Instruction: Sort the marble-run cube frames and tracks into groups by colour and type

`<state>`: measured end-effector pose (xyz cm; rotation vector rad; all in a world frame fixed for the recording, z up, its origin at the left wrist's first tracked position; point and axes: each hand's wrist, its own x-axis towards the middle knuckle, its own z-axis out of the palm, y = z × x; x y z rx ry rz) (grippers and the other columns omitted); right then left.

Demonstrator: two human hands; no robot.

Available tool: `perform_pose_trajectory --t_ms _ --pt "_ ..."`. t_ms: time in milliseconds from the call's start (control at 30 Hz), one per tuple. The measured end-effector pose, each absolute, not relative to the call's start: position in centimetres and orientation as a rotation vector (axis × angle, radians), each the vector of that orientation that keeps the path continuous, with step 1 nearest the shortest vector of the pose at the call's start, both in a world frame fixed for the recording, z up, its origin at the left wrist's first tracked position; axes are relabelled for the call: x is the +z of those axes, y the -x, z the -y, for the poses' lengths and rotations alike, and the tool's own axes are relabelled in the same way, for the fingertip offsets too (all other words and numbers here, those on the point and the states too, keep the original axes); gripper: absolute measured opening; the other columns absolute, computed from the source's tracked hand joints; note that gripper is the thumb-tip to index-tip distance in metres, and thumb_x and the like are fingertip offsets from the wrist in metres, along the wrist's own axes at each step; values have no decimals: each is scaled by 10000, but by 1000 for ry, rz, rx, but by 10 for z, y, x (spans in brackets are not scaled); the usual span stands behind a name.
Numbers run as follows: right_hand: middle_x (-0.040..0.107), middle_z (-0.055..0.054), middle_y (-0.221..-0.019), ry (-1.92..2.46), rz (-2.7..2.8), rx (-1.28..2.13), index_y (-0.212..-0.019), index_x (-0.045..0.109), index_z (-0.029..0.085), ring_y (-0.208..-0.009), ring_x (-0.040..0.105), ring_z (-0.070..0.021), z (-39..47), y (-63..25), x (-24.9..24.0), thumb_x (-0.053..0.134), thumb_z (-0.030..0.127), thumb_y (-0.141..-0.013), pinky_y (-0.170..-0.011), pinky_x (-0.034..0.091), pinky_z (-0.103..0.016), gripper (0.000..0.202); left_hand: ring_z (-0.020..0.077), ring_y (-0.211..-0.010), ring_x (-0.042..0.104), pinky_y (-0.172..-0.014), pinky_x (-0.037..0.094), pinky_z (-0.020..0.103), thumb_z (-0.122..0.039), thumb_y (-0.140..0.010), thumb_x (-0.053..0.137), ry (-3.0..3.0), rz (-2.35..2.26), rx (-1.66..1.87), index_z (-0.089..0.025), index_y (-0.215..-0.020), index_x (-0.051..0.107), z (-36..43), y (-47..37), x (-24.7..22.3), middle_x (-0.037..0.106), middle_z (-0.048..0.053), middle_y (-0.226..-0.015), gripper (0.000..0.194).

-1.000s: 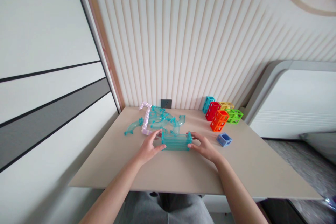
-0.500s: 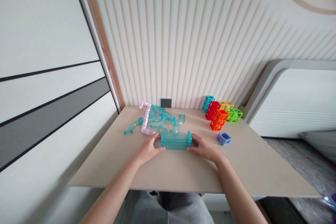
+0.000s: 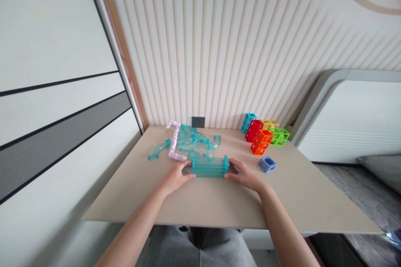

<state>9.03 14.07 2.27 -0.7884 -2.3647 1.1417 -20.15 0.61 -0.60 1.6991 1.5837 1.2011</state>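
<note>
A stack of clear teal tubes (image 3: 210, 167) lies lengthwise from left to right on the table in front of me. My left hand (image 3: 177, 178) is curved around its left end, the thumb at the lower corner and the fingers at the upper one. At the right end, my right hand (image 3: 246, 176) grips it in the same way. Curved clear teal tube pieces (image 3: 191, 139) lie in a loose heap just behind the stack. A pale purple patterned strip of joined segments (image 3: 174, 142) bends around the heap's left side.
At the right back stand magnetic-looking frame blocks: teal (image 3: 248, 123), red (image 3: 253, 130), yellow (image 3: 270, 124), orange (image 3: 261, 142) and green (image 3: 280, 136). A blue square block (image 3: 267, 164) lies nearer. A black socket (image 3: 198, 122) is on the ribbed wall behind the beige table (image 3: 225, 210).
Almost nothing differs. Both hands remain at the ends of the tube stack, with their thumbs shifted very slightly outward.
</note>
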Motion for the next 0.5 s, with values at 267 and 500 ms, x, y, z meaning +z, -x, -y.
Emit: perform_pose_trajectory --t_ms 267,500 --pt "748 -68 -1079 771 2395 1117 -1164 691 212 -974 675 -285 -139 -90 26 724 481 -843 -890 538 -404 419 285 -1098 713 -1021 541 462 -255 -784 753 -1710 -1578 1177 -228 -1142 707 -6 200 -2 772 53 -1163 361" --pt "745 -59 -1068 749 2414 1097 -1155 683 211 -954 675 -270 -140 -91 25 705 435 -869 -860 535 -380 365 279 -1090 714 -1015 541 456 -267 -785 750 -1714 -1591 1174 -223 -1137 694 -5 201 -2 770 62 -1162 360"
